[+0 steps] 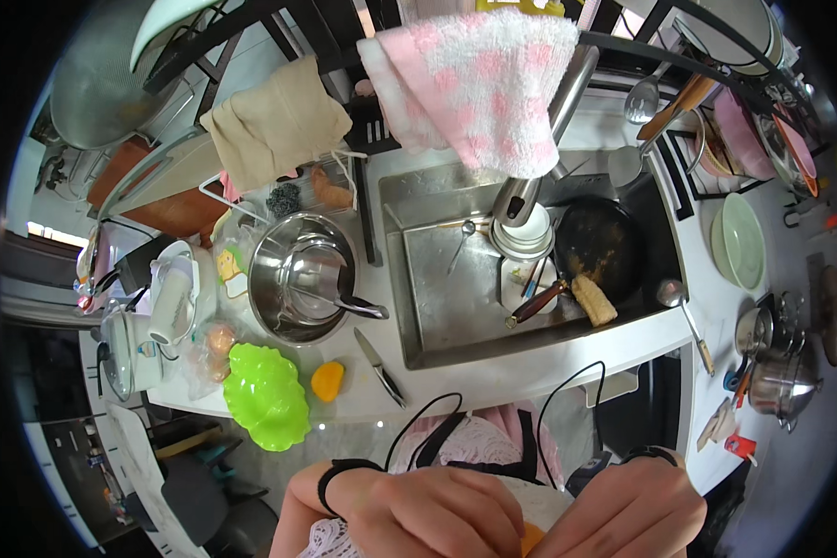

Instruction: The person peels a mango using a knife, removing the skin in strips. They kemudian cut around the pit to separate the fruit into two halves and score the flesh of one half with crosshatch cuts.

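Observation:
My left hand [436,509] and my right hand [624,506] are raised close to the camera at the bottom edge, fingers curled towards each other. Between them shows a bit of an orange-yellow piece [531,538], gripped from both sides; most of it and my fingertips are hidden. On the counter beyond lies a similar orange-yellow fruit piece [328,381], probably mango. To its right rests a kitchen knife [381,368] with a dark handle nearest me. A bright green leaf-shaped plate [268,397] overhangs the counter's front edge on the left.
A steel sink [439,307] holds stacked bowls [523,234], a black frying pan [596,244] and a loofah sponge [593,300]. Left of it stands a steel bowl [268,279] with a saucepan inside. A checked towel [488,91] hangs over the faucet. A ladle [687,324] lies right.

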`<state>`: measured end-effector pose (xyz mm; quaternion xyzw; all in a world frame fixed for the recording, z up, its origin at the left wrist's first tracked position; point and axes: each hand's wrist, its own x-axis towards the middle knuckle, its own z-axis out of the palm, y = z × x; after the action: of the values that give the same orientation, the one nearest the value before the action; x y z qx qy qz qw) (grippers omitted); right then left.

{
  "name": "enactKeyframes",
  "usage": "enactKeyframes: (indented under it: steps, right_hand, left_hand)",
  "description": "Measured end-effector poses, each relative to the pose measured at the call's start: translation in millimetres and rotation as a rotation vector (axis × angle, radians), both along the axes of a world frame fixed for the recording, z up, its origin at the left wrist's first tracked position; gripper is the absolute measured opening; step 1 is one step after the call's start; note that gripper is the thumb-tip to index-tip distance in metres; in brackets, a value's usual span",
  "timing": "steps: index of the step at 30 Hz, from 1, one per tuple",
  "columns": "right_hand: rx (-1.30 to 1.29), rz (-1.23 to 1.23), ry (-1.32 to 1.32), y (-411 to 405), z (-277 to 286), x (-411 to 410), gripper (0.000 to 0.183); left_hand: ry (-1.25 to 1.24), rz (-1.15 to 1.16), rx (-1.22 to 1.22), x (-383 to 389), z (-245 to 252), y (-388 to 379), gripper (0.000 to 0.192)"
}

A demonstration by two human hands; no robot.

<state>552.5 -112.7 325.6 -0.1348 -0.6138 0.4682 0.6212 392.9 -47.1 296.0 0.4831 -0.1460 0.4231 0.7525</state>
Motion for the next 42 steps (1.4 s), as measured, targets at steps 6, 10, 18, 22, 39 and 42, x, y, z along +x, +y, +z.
enactKeyframes:
  steps: [6,10,18,22,39,42]
  right_hand:
    - [-0.325,0.177,-0.166,-15.1,-21.2,22.6,0.008]
    - [-0.920,-0.377,0.234,-20.8,-88.4,20.3,0.010]
    - [-1.018,-0.402,0.390,-61.9,-156.8,29.4,0.023]
    - [-1.055,-0.711,0.460,-122.9,-189.0,46.8,0.023]
    - [-1.399,-1.925,0.086,-320.1,-355.6,139.1,0.047]
    - [-1.170,-1.828,0.039,-286.8,-288.1,120.8,0.038]
  left_hand:
    - [0.202,-0.128,-0.149,-6.9,-32.2,-7.2,0.013]
    - [0.911,-0.049,-0.150,-0.7,-80.4,9.6,0.017]
    - [0.937,-0.189,-0.393,32.8,-130.8,-9.4,0.044]
    - [1.072,-0.207,-0.196,35.4,-136.5,-13.4,0.052]
    - [1.034,0.072,-0.230,10.4,-127.5,2.6,0.038]
    - [0.990,0.165,-0.299,-23.8,-119.3,18.4,0.038]
